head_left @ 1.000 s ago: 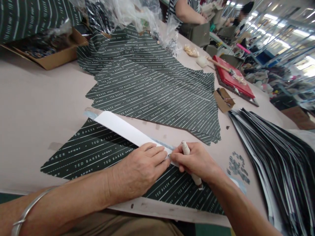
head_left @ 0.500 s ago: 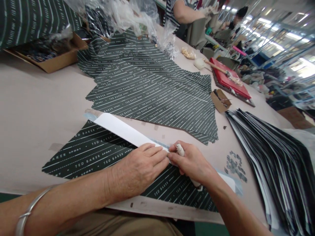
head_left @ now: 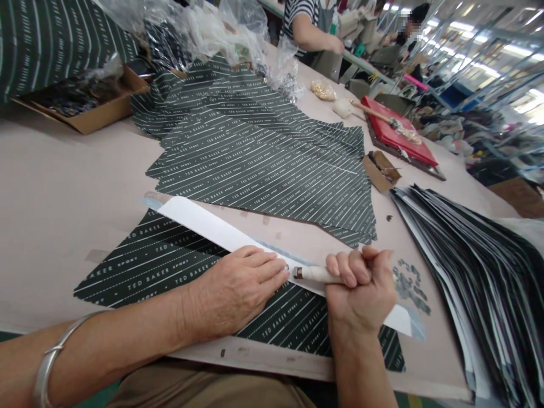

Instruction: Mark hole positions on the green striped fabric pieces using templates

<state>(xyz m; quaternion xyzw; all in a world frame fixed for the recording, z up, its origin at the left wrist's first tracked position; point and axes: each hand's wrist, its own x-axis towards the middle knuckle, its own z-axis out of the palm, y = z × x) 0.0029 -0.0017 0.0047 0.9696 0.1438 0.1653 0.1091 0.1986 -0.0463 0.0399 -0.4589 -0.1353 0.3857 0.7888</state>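
My left hand (head_left: 242, 289) lies with fingers outstretched on a narrow white strip (head_left: 199, 224), pressing it against a dark green fabric panel (head_left: 165, 260) printed with white lines and lettering. A tiny shiny piece (head_left: 287, 267) shows at its fingertips; what it is I cannot make out. Closed in a fist, my right hand (head_left: 359, 283) grips a short hand tool (head_left: 317, 274) wrapped in white, with a brownish metal band near its end. That end points left, just beside my left fingertips and over the strip. The left thumb is hidden.
Beyond lies a pile of matching printed fabric (head_left: 255, 153). To the right are a stack of dark panels (head_left: 476, 272), small grey pieces (head_left: 411, 286) and a little carton (head_left: 381, 171). Further back are a red slab (head_left: 399, 133), a cardboard box (head_left: 102, 107) and a co-worker (head_left: 312, 28).
My right hand has moved right, from a pinch at the strip to a fist around the white-wrapped tool, which has swung round to point left. My left hand stays nearly in place.
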